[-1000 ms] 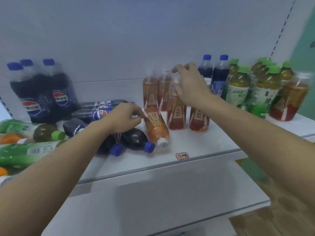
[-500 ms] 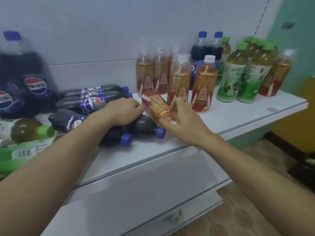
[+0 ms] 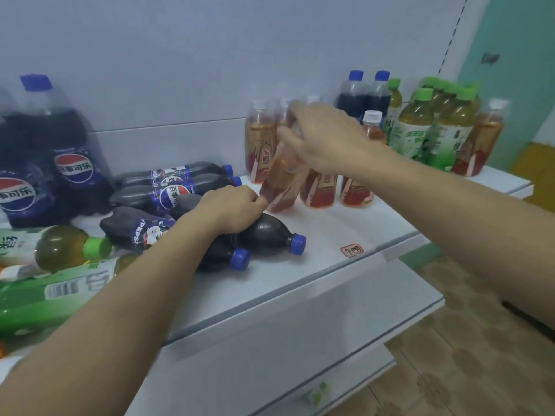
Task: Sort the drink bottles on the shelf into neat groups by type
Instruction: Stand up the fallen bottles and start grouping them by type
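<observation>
My right hand (image 3: pixel 324 136) grips an orange tea bottle (image 3: pixel 280 181) near its top and holds it tilted, its base just above the shelf (image 3: pixel 354 226). Several more orange tea bottles (image 3: pixel 259 145) stand upright behind and beside it. My left hand (image 3: pixel 232 207) rests curled on a small Pepsi bottle (image 3: pixel 270 232) lying on its side among other lying Pepsi bottles (image 3: pixel 177 190). Green tea bottles (image 3: pixel 420 127) stand at the right, with two small upright cola bottles (image 3: pixel 365 94) behind them.
Large Pepsi bottles (image 3: pixel 63 151) stand at the back left. Green tea bottles (image 3: pixel 60 247) and a green soda bottle (image 3: pixel 45 298) lie at the left edge. A small red sticker (image 3: pixel 352 251) marks the shelf front. A lower shelf (image 3: pixel 300 340) juts out below.
My right hand went from the upright tea bottles down to the lying orange tea bottle, took hold of it and lifted it toward upright. My left hand stayed on the lying Pepsi bottles.
</observation>
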`<state>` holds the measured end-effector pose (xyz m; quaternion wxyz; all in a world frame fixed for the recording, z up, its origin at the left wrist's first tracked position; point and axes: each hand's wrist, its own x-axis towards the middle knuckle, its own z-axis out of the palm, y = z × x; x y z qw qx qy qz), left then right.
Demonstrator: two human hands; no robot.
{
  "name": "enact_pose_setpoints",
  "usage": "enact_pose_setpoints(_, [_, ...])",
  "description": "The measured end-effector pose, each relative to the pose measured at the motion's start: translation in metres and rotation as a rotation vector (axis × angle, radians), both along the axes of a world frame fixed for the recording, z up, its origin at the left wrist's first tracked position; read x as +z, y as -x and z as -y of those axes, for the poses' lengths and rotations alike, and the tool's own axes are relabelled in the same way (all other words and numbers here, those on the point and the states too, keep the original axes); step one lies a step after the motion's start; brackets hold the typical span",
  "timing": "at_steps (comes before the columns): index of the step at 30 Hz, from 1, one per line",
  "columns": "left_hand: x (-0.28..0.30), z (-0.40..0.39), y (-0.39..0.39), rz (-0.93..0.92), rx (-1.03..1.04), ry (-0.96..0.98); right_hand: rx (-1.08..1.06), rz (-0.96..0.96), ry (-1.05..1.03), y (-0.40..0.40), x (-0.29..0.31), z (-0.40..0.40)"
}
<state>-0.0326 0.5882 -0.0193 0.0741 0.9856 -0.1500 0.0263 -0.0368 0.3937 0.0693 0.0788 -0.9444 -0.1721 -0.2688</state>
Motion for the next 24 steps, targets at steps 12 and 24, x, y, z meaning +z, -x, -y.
enact_pose_setpoints(12, [0.002, 0.0, 0.001, -0.053, 0.013, 0.041, 0.028, -0.272, -0.005, -0.046, 0.013, -0.037])
enact_pose_setpoints(24, [0.014, 0.004, 0.017, 0.16, 0.12, 0.084, 0.061, 0.202, -0.013, -0.017, -0.004, -0.018])
